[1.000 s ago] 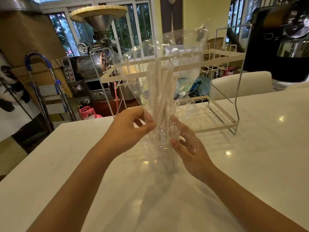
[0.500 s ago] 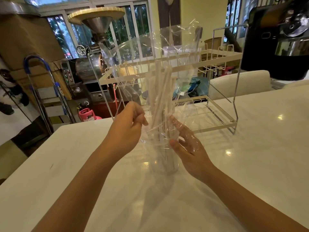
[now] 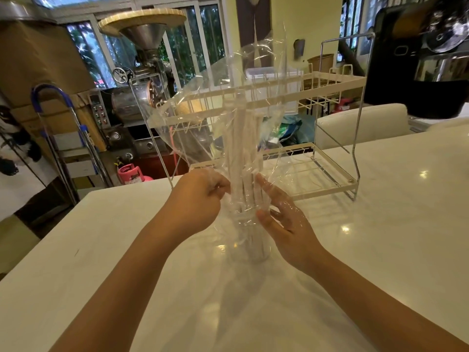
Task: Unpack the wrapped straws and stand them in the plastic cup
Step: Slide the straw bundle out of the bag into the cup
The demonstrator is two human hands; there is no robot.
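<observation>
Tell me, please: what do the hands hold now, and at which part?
The left hand pinches the clear wrapper at its lower part, beside the straws. The right hand lies open against the wrapper just above the plastic cup.

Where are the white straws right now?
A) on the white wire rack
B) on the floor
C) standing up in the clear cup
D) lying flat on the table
C: the straws stand upright with their lower ends inside the clear plastic cup on the white table, with loose clear wrap still around them, between the left hand and right hand.
</observation>
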